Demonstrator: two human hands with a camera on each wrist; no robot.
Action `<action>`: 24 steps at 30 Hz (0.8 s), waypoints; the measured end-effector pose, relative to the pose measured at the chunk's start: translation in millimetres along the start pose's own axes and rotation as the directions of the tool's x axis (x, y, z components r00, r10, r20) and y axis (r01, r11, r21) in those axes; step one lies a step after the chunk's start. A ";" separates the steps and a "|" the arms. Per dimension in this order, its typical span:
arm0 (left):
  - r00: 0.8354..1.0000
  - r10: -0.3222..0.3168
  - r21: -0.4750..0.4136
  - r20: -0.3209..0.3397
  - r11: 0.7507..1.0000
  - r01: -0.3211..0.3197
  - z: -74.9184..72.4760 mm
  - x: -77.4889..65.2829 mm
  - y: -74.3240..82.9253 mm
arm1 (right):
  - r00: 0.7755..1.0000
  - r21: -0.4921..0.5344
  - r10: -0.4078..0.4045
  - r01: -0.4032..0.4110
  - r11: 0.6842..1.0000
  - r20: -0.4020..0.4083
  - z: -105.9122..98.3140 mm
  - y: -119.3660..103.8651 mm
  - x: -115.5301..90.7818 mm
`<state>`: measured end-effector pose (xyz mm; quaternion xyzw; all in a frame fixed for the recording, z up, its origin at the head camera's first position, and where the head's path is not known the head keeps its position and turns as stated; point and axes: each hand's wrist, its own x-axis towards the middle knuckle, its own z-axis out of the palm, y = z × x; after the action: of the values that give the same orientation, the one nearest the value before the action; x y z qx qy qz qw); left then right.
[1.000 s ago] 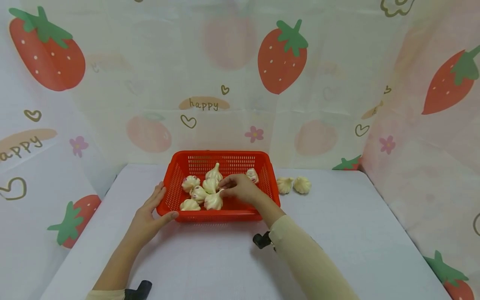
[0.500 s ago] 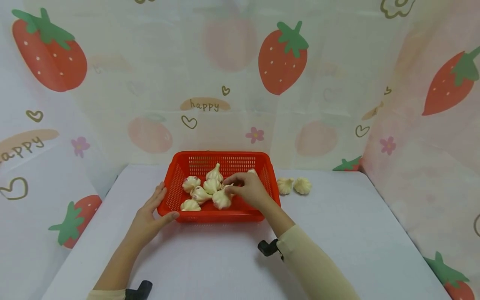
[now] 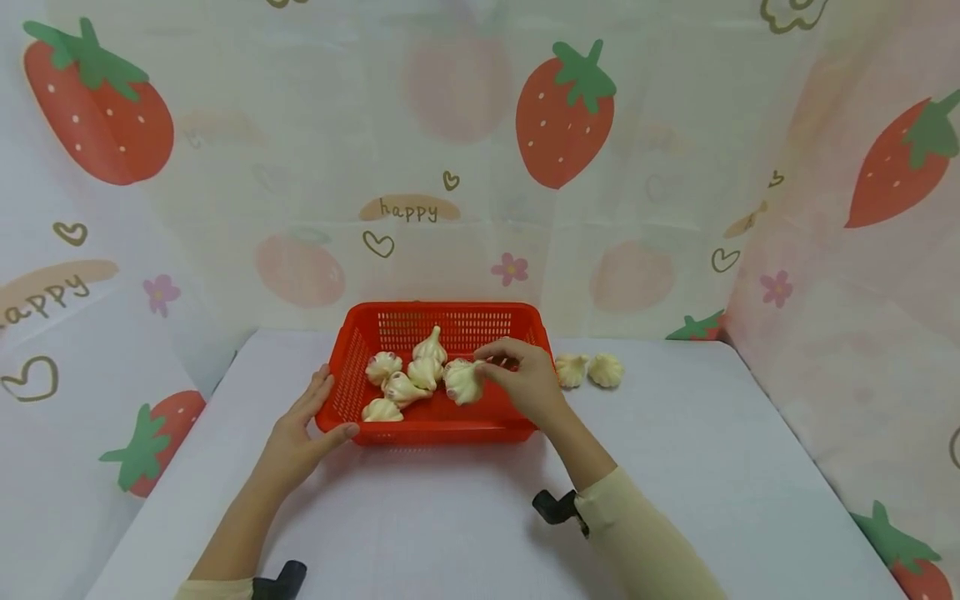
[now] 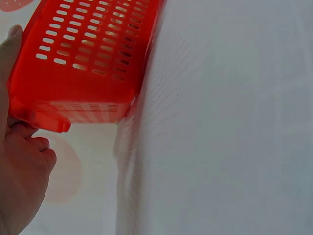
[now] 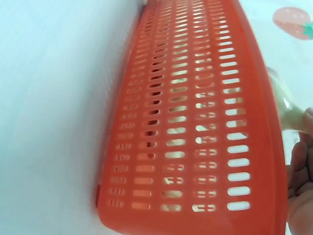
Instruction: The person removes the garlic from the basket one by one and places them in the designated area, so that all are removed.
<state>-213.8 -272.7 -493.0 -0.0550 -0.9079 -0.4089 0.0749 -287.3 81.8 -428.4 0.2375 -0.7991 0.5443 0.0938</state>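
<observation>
In the head view a red plastic basket [image 3: 450, 432] stands on the white table. My left hand [image 3: 296, 437] grips its left end, thumb at the front corner; in the left wrist view its fingers curl below the rim. The right hand [image 3: 527, 383] pinches a garlic bulb [image 3: 462, 383] by its neck above the basket's middle. Several other garlic bulbs [image 3: 405, 389] lie in the left half. From the right wrist, the slotted basket wall hides most of the held bulb [image 5: 287, 105].
Two more garlic bulbs, one nearer the basket [image 3: 571, 371] and one farther right [image 3: 605, 371], lie on the table [image 3: 675, 467] beyond the basket's right end. Behind the table hangs a strawberry-printed cloth [image 3: 465, 125].
The right hand has drawn the pinched garlic bulb rightward and up, away from the others in the basket. The left hand has kept its place on the basket.
</observation>
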 end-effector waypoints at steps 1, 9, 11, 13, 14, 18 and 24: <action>1.000 0.001 0.000 0.001 1.000 -0.001 -0.2 0.3 0.4 | 1.000 -0.003 -0.005 0.005 1.000 -0.009 -2.7 -0.6 -1.7; 1.000 0.000 0.007 0.001 1.000 0.000 -0.8 1.3 1.4 | 0.997 -0.013 -0.016 0.015 1.000 -0.071 -26.2 -3.5 -15.7; 1.000 0.000 0.010 0.001 1.000 0.000 -0.8 1.4 1.3 | 0.996 -0.026 -0.019 0.017 1.000 -0.089 -32.8 -3.0 -18.8; 1.000 -0.001 0.010 0.002 1.000 0.001 -0.8 1.5 1.3 | 0.995 -0.029 -0.014 0.011 1.000 -0.101 -39.2 -2.1 -21.6; 1.000 -0.001 0.009 0.004 1.000 0.001 -0.9 1.5 1.3 | 0.995 -0.028 -0.008 0.006 1.000 -0.104 -42.5 -2.0 -23.1; 1.000 -0.006 0.009 0.007 1.000 0.006 -1.3 1.0 1.0 | 0.992 -0.032 0.002 -0.006 0.999 -0.125 -54.9 -6.3 -30.0; 1.000 -0.018 0.014 0.012 1.000 0.018 0.1 0.5 -0.8 | 0.984 -0.058 -0.016 0.006 0.998 -0.177 -73.6 -26.2 -44.8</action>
<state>-214.4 -273.1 -493.5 -0.0489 -0.9116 -0.4028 0.0660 -243.7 153.8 -396.4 0.1896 -0.8016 0.5396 0.1742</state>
